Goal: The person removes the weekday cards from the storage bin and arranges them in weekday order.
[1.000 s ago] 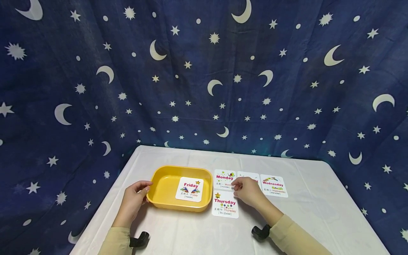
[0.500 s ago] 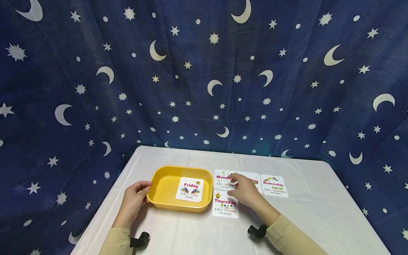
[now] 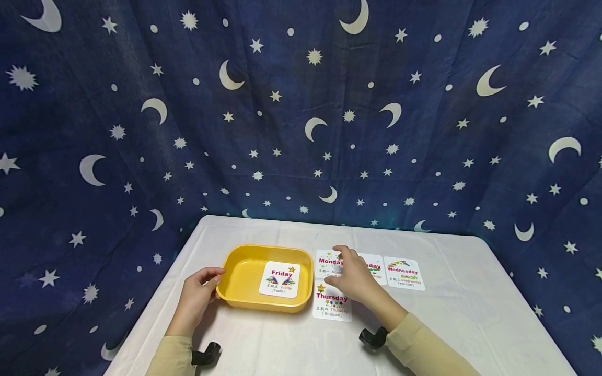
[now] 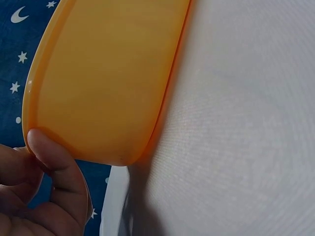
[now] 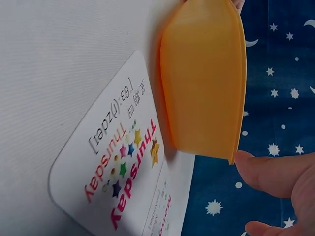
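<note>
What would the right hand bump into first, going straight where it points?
The right hand would probably meet the right rim of the yellow tray first, though the hand's height is unclear and it might pass above.

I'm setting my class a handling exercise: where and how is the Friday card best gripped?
Probably pinch the Friday card by its left edge, coming from above on the left. It lies face up toward the right of the yellow tray, so bare floor borders that edge, while the tray's wall crowds the right one.

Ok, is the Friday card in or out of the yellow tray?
In; the head view shows the Friday card face up inside the yellow tray.
</note>
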Motion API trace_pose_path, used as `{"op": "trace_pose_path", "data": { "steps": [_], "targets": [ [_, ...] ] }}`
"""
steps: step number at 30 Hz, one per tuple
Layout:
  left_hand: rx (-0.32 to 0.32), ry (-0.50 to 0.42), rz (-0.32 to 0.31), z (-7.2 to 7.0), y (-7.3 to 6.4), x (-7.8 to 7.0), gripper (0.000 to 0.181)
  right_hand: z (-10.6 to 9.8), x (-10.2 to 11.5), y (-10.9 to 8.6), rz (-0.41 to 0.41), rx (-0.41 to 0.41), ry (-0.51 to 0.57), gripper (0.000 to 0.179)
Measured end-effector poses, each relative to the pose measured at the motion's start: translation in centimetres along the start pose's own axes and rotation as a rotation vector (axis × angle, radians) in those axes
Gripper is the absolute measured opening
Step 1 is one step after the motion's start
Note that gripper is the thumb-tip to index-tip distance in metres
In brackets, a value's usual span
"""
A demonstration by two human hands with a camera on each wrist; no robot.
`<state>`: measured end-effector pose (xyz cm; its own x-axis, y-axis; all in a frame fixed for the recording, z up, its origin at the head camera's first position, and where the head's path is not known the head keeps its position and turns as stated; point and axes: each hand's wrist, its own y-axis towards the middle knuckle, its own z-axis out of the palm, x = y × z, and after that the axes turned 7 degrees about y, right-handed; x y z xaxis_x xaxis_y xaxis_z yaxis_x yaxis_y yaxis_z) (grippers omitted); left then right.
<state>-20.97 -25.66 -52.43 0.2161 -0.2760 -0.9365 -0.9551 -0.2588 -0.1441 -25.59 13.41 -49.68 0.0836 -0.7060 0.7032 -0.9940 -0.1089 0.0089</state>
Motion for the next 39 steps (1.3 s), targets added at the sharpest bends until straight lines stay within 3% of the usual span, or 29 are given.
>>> {"op": "trace_pose_path", "data": {
  "steps": [14, 28, 39],
  "targets": [
    [0.000, 0.006, 0.004, 0.0, -0.1, -0.2, 0.024, 1.0, 2.3, 0.0, -0.082, -0.065, -0.089, 0.109],
    [0.003, 0.007, -0.002, 0.0, 0.1, 0.1, 0.025, 2.0, 4.7, -0.2, -0.134, -0.053, -0.101, 0.112],
    [-0.009, 0.012, 0.005, 0.0, 0.0, 0.1, 0.024, 3.4, 6.3, -0.4, -0.236, -0.027, -0.149, 0.110]
  ]
}}
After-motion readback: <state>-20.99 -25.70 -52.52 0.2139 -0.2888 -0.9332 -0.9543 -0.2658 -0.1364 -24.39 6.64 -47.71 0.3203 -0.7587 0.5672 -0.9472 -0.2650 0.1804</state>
